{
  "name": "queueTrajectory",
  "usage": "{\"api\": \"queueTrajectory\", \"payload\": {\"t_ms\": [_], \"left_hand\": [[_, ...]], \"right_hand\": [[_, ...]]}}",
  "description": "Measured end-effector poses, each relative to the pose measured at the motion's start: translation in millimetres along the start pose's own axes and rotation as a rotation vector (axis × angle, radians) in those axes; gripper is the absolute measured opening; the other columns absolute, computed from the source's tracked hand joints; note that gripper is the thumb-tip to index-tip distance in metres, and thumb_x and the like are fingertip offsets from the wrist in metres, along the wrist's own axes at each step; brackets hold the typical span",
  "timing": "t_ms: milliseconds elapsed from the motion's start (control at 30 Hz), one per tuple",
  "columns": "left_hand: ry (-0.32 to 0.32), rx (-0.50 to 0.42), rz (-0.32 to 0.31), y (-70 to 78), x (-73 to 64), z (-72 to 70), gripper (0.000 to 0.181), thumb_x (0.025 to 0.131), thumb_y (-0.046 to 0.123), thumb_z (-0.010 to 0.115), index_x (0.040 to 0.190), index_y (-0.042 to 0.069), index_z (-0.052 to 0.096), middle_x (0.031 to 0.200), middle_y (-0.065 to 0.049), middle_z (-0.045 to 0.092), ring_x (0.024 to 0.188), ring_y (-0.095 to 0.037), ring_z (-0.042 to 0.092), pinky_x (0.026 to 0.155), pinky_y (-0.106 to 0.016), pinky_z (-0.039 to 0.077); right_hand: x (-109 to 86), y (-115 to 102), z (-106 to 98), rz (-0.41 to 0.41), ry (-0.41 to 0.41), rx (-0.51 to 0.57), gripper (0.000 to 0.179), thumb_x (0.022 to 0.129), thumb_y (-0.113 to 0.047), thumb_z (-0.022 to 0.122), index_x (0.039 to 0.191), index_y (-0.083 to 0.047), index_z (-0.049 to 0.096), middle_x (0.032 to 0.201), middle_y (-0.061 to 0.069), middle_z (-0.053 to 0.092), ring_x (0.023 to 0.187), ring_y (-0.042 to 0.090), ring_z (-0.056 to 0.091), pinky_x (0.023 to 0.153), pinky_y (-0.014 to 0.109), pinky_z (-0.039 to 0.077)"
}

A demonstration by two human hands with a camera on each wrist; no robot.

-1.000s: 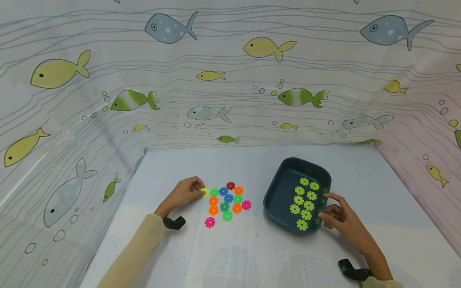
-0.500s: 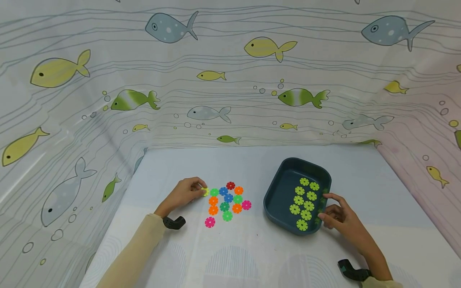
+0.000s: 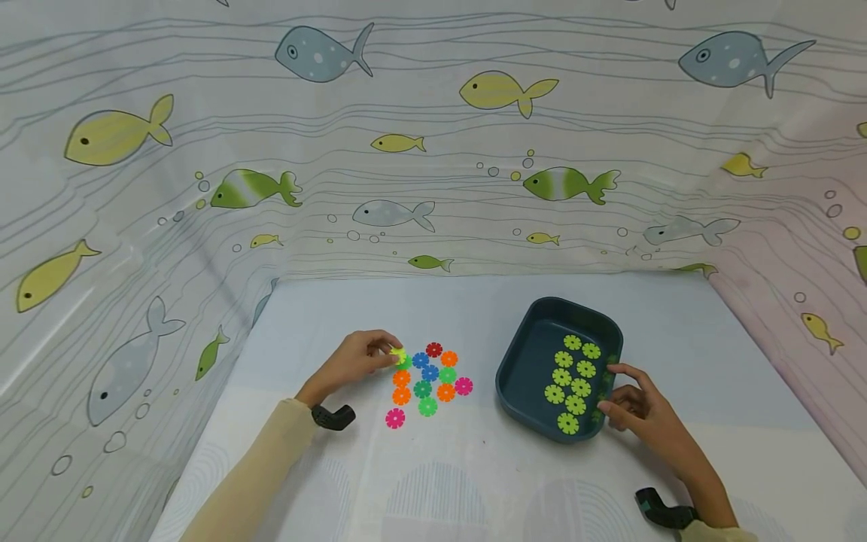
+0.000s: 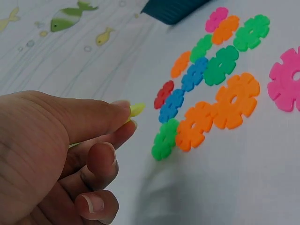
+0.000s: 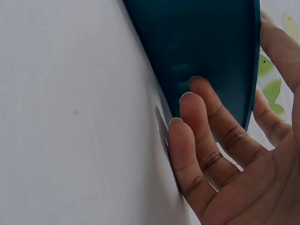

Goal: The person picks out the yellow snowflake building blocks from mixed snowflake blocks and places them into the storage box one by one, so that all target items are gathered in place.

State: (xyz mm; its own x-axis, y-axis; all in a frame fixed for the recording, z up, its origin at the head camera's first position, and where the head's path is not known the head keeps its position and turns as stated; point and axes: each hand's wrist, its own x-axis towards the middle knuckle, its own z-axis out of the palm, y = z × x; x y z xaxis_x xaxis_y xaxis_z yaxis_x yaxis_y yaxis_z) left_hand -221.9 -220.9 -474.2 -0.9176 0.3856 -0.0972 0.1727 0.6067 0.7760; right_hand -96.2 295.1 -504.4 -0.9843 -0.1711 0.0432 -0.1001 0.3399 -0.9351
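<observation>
My left hand (image 3: 355, 357) pinches a yellow flower-shaped disc (image 3: 398, 355) between thumb and index finger, raised above the left end of a group of coloured discs. In the left wrist view only the edge of this yellow disc (image 4: 137, 110) shows past the fingertips. My right hand (image 3: 643, 406) holds the right side of a dark blue tray (image 3: 521, 376), thumb and index finger at its rim. The right wrist view has the other fingers (image 5: 192, 110) bent against the tray's outer wall (image 5: 201, 37). Several yellow discs (image 3: 580, 387) lie inside the tray.
Several loose discs lie on the white table left of the tray, among them a green disc (image 3: 427, 406), an orange disc (image 3: 401, 396), a red disc (image 3: 433, 349) and a pink disc (image 3: 395, 418). A fish-patterned curtain (image 3: 325, 135) encloses the back and sides.
My left hand has lifted the yellow disc and moved it slightly right, so it now overlaps a green disc in the head view. The right hand and tray have stayed in place.
</observation>
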Motion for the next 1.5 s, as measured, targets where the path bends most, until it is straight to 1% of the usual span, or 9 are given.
{"api": "queueTrajectory", "payload": {"t_ms": [133,300,533,733,867,1000,1133,1267,1500], "left_hand": [[-0.018,-0.003,0.026,7.1,1.7,0.5,0.020,0.095,0.026,0.077,0.113,0.020,0.074,0.098,0.001,0.069,0.076,-0.023,0.059,0.063,-0.031,0.055],[-0.028,0.000,0.033,15.4,5.1,2.1,0.019,0.095,0.028,0.076,0.114,0.023,0.074,0.099,0.002,0.069,0.078,-0.024,0.060,0.064,-0.032,0.055],[-0.039,-0.018,0.070,26.8,9.7,3.2,0.018,0.095,0.030,0.076,0.112,0.025,0.074,0.098,0.002,0.069,0.078,-0.025,0.059,0.062,-0.032,0.053],[-0.058,-0.035,0.078,35.8,12.6,4.0,0.018,0.095,0.033,0.076,0.112,0.028,0.074,0.100,0.002,0.069,0.081,-0.026,0.058,0.064,-0.032,0.052],[-0.076,-0.001,0.124,42.2,17.3,6.0,0.018,0.096,0.034,0.075,0.113,0.029,0.074,0.101,0.005,0.069,0.085,-0.023,0.058,0.068,-0.031,0.049],[-0.096,-0.003,0.177,50.4,21.8,8.2,0.018,0.096,0.030,0.076,0.113,0.026,0.075,0.100,0.004,0.069,0.083,-0.022,0.057,0.069,-0.030,0.046],[-0.127,-0.012,0.211,57.1,26.6,12.7,0.018,0.096,0.027,0.076,0.113,0.024,0.075,0.099,0.004,0.069,0.075,-0.021,0.053,0.065,-0.028,0.042],[-0.158,-0.014,0.238,64.6,32.4,20.0,0.017,0.096,0.027,0.076,0.112,0.026,0.074,0.095,0.005,0.069,0.070,-0.018,0.052,0.063,-0.027,0.042],[-0.266,-0.082,0.297,80.0,39.4,34.9,0.017,0.097,0.023,0.074,0.114,0.023,0.073,0.101,0.007,0.072,0.077,-0.019,0.060,0.069,-0.029,0.051]], "right_hand": [[0.4,0.0,-0.2,0.001,0.005,-0.003,0.069,0.100,-0.012,0.069,0.156,-0.009,0.028,0.103,0.020,0.065,0.077,0.029,0.066,0.065,0.036,0.055],[1.0,-0.5,-0.5,0.003,0.007,-0.015,0.070,0.100,-0.013,0.069,0.156,-0.010,0.028,0.104,0.019,0.066,0.077,0.028,0.066,0.065,0.035,0.055],[2.9,-0.1,-0.3,-0.002,0.008,-0.027,0.069,0.100,-0.013,0.069,0.156,-0.010,0.029,0.103,0.018,0.067,0.077,0.027,0.067,0.065,0.035,0.055],[4.4,1.1,0.5,-0.008,0.000,-0.024,0.069,0.100,-0.013,0.069,0.156,-0.010,0.029,0.103,0.017,0.067,0.078,0.029,0.067,0.066,0.035,0.056],[3.8,0.4,-0.1,-0.012,0.004,-0.023,0.070,0.100,-0.013,0.069,0.156,-0.009,0.028,0.103,0.018,0.066,0.078,0.028,0.067,0.066,0.035,0.056],[2.9,-0.7,-0.4,-0.004,0.009,-0.026,0.070,0.100,-0.014,0.070,0.156,-0.009,0.029,0.103,0.018,0.067,0.078,0.028,0.067,0.066,0.035,0.055],[1.8,-0.6,0.6,0.014,0.010,-0.027,0.070,0.100,-0.015,0.070,0.156,-0.010,0.029,0.103,0.018,0.067,0.079,0.028,0.067,0.066,0.035,0.056],[0.8,0.1,0.9,0.020,0.012,-0.022,0.070,0.100,-0.015,0.070,0.156,-0.010,0.029,0.103,0.019,0.066,0.078,0.027,0.067,0.066,0.035,0.056],[-0.1,0.1,0.5,0.015,0.007,-0.014,0.070,0.100,-0.014,0.070,0.156,-0.009,0.028,0.102,0.020,0.065,0.076,0.028,0.066,0.066,0.036,0.056]]}}
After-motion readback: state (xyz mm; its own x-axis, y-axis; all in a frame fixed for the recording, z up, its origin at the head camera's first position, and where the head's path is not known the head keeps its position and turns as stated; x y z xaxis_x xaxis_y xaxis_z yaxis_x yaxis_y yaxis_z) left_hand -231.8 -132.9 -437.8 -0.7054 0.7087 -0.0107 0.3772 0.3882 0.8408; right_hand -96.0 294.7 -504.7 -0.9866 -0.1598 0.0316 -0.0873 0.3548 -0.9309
